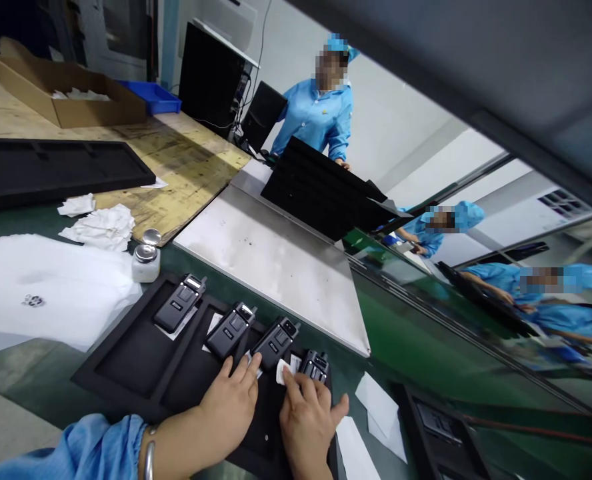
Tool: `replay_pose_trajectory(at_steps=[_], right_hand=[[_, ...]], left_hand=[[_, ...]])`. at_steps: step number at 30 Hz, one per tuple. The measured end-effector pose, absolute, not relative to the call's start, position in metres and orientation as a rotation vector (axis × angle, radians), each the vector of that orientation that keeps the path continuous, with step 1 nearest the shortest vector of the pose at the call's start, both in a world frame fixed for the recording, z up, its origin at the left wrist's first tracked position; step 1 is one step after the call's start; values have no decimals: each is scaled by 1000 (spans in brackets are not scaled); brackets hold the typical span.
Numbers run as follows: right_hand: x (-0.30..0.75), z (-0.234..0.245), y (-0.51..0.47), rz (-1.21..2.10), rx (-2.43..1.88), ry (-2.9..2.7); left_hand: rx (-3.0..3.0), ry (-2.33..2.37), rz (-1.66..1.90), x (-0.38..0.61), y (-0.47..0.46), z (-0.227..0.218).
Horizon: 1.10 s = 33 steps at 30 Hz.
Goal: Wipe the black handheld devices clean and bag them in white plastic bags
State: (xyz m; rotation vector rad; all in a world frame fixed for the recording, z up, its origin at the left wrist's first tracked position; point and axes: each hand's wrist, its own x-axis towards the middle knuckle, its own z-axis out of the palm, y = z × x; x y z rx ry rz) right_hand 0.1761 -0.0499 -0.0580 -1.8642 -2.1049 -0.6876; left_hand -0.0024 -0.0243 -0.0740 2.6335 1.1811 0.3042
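On the green worktop [396, 327], at the right end of the black tray [126, 360], the right hand [309, 417] lies over the last handset [316, 365]; I cannot tell whether its grip is closed. Each handset's long axis slants away, top end up-right. The left hand [231, 400] rests flat, grip open, beside the third handset [276, 343].

Green bench [406, 333]: black tray [126, 360], metal sheet [276, 260], white cloth [51, 287] (crumpled wipes [101, 227] nearby).

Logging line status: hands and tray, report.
Left hand flat on black tray. Right hand on end handset, white scrap at fingertip, grip unclear. Three more handsets alongside, nothing blocking.
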Motion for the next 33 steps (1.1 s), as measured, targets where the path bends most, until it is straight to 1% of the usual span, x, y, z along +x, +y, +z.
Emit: replay_pose_trajectory(at_steps=[4,7,10,13,19,23,27,33], right_hand=[[167,-43,-49,-731,-1768,-2045],[140,-35,-38,-605,-1662,-2067],[100,-36,-20,-436,-1561,-2157],[70,-41,0,-357,-1533,-2252],[74,-47,1,-452,-1605,-2300],[67,-48,-7,-434,-1597,-2284],[57,-46,8,-433,-1628,-2300],[76,-47,-7,-533,-1663,-2289]], left_hand=[[2621,1109,442,-23,-28,-58],[2634,1206,549,-50,-32,-51],[2618,1352,509,-75,-33,-54],[2600,1391,429,-90,-35,-59],[2595,1318,420,-94,-35,-59],[2588,1276,383,-93,-32,-56],[2581,1266,347,-94,-30,-54],[2557,1260,436,-96,-32,-61]])
